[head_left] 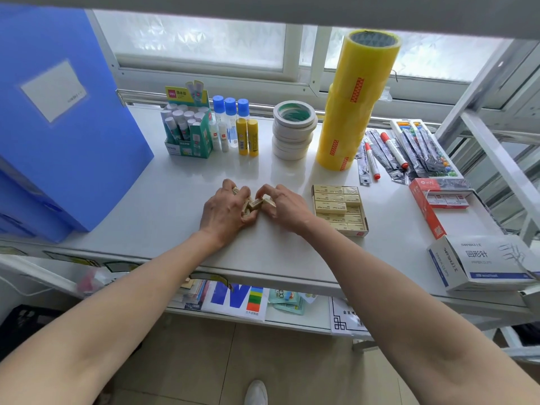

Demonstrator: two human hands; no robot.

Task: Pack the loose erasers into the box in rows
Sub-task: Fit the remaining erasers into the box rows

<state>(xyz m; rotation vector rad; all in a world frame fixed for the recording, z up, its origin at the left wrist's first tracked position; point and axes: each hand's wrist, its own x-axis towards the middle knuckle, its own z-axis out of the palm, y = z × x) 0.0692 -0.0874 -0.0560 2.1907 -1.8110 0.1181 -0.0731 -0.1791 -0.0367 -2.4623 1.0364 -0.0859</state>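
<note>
Head view of a white shelf top point(163, 206). Left hand point(225, 211) and right hand point(285, 204) meet near the centre, both with fingers curled over a small cluster of loose erasers point(254, 203) lying on the surface between them; each hand pinches at the cluster. Just right of the right hand sits the open box point(340, 210), partly filled with cream erasers in rows. Far side, left to right: blue folder point(58, 127), glue sticks point(188, 127), white tape rolls point(293, 130), tall yellow tape stack point(355, 103), red markers point(382, 156). Paper-clip box point(482, 263) at near right
</note>
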